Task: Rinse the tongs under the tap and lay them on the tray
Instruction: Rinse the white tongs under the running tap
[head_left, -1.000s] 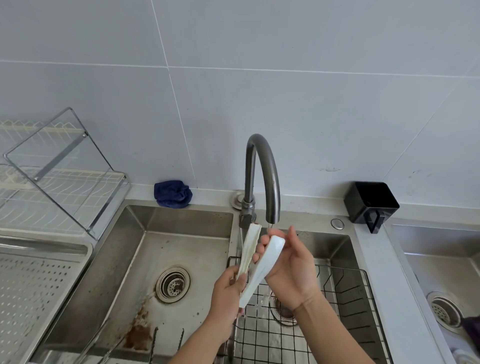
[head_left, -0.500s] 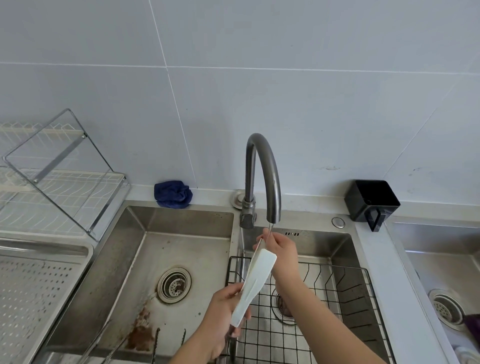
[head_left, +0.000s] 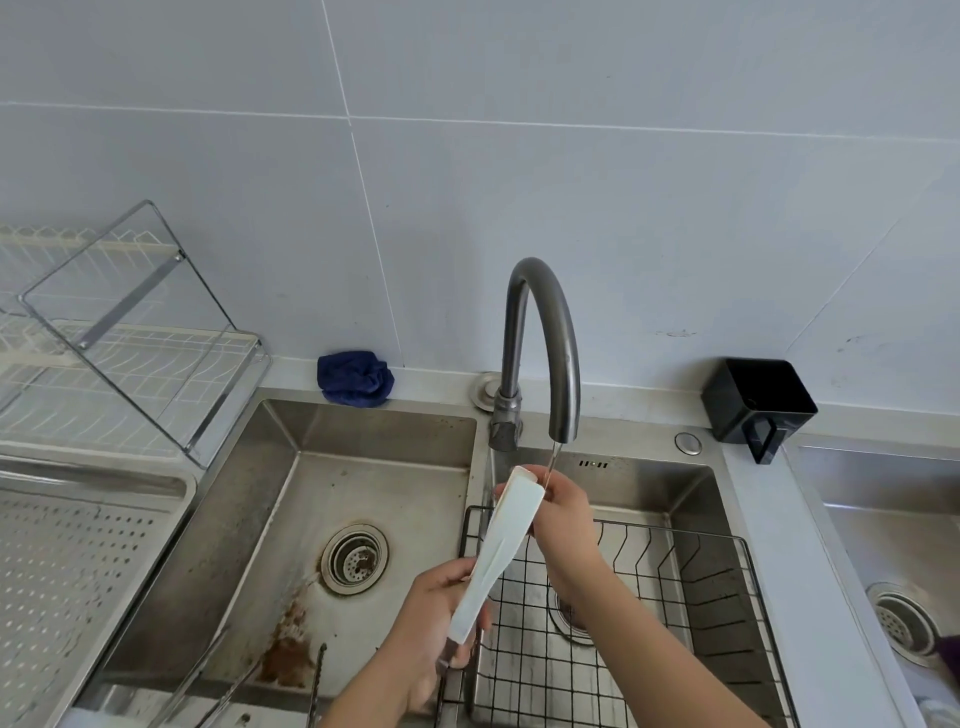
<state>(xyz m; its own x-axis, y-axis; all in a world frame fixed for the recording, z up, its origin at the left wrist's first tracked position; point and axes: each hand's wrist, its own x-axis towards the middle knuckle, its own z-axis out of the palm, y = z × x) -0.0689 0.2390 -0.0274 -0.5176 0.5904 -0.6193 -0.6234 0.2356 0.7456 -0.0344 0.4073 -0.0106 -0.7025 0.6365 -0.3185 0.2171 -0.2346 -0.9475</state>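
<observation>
White tongs (head_left: 500, 545) slant upward over the divider between two sink basins, their arms pressed together. My left hand (head_left: 439, 618) grips the lower handle end. My right hand (head_left: 561, 512) pinches the upper tips just under the spout of the grey arched tap (head_left: 545, 332). A thin stream of water runs from the spout onto the tips. The perforated steel tray (head_left: 78, 571) lies at the far left, beside the left basin.
A black wire basket (head_left: 675, 597) sits in the right basin. The left basin (head_left: 311, 519) has a drain and rust stains, with metal utensils at its near edge. A wire dish rack (head_left: 130, 338), a blue cloth (head_left: 356, 378) and a black holder (head_left: 756, 405) stand behind.
The tongs' arms have closed together from spread apart. My right hand shifted from cupping one arm to pinching the tips under the spout.
</observation>
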